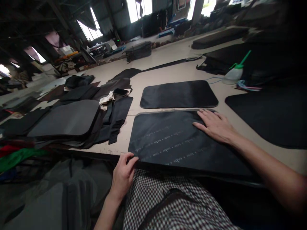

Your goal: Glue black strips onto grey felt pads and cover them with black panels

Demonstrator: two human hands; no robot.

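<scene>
A black fabric panel [168, 140] with faint dotted lines lies flat at the near edge of the work table [172, 72]. My left hand [123, 174] pinches the panel's near left corner at the table edge. Flat on the panel's far right corner lies my right hand [214, 124], fingers stretched out. A second black rounded panel [178, 94] lies just beyond the first.
A stack of grey and black panels [67, 121] sits to the left, with a phone [120, 92] and a crumpled white cloth [106, 99] behind it. A white squeeze bottle with a green nozzle [233, 73] stands far right. Another large black piece [271, 115] lies at the right.
</scene>
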